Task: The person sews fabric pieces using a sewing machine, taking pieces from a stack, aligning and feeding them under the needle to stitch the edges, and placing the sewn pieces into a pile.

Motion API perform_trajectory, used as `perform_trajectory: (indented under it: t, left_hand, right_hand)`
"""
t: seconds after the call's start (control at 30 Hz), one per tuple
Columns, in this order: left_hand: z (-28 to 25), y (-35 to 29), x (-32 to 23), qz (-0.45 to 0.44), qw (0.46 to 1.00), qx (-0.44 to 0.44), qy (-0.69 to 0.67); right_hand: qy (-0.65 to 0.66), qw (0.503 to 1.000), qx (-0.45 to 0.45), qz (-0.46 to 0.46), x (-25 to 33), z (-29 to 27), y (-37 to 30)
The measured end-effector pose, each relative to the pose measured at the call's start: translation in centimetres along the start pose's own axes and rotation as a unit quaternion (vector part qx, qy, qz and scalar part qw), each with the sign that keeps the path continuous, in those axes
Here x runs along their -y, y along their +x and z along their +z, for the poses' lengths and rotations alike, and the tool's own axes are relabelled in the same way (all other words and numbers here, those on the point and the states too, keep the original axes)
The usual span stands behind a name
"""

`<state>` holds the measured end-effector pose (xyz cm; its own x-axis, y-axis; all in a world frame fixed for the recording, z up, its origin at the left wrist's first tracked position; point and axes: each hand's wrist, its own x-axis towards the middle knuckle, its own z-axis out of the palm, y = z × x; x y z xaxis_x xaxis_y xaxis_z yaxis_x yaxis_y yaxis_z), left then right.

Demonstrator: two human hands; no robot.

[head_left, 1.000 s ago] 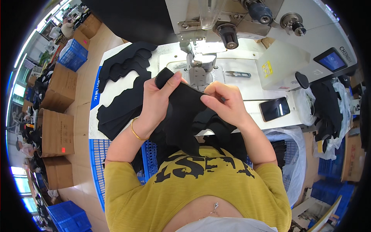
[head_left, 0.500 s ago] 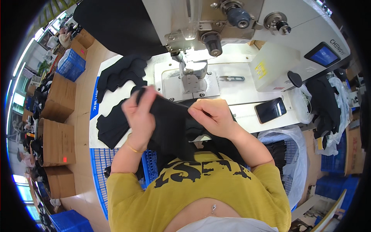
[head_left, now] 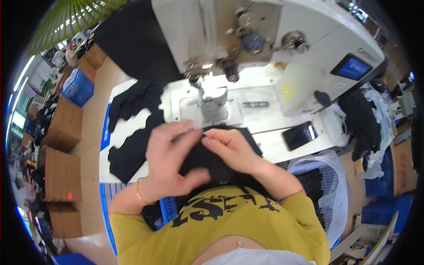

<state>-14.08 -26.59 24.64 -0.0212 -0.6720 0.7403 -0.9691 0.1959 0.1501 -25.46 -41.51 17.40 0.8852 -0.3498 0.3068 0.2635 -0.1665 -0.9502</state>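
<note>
A black fabric piece (head_left: 201,161) lies in front of the sewing machine's needle area (head_left: 214,106), close to my body. My right hand (head_left: 234,152) pinches its upper edge between thumb and fingers. Beside it, my left hand (head_left: 170,157) hovers over the cloth's left side, blurred, with the thumb stretched away from the fingers. Whether the left fingertips touch the cloth I cannot tell. More black cut pieces lie to the left, one group (head_left: 134,104) farther back and another (head_left: 128,154) nearer.
Thread snips (head_left: 255,104) and a phone (head_left: 300,135) lie on the white machine table (head_left: 271,143). A blue basket (head_left: 109,198) stands below at left; a plastic-lined basket (head_left: 335,185) holding black pieces is at right. Cardboard boxes (head_left: 64,172) line the floor at left.
My left hand has loosened from the fabric, its fingers now spread. The raised cloth has come down lower, and my right hand still pinches it. The view has shifted slightly.
</note>
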Motion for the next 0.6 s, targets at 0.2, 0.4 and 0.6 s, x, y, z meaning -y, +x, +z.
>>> perform_trajectory:
  t: [0.2, 0.4, 0.6]
  left_hand:
    - [-1.0, 2.1, 0.6, -0.214, 0.959, 0.076, -0.171]
    - [-4.8, 4.9, 4.9, -0.091, 0.981, 0.129, -0.11]
    - [1.2, 5.9, 5.4, 0.003, 0.92, 0.325, -0.218]
  right_hand:
    - [-0.198, 0.961, -0.041, -0.187, 5.2, -1.0, -0.7]
    - [-0.312, 0.838, -0.278, -0.35, 22.9, -12.1, 6.0]
    - [-0.262, 0.939, -0.204, -0.087, 31.8, -24.6, 22.3]
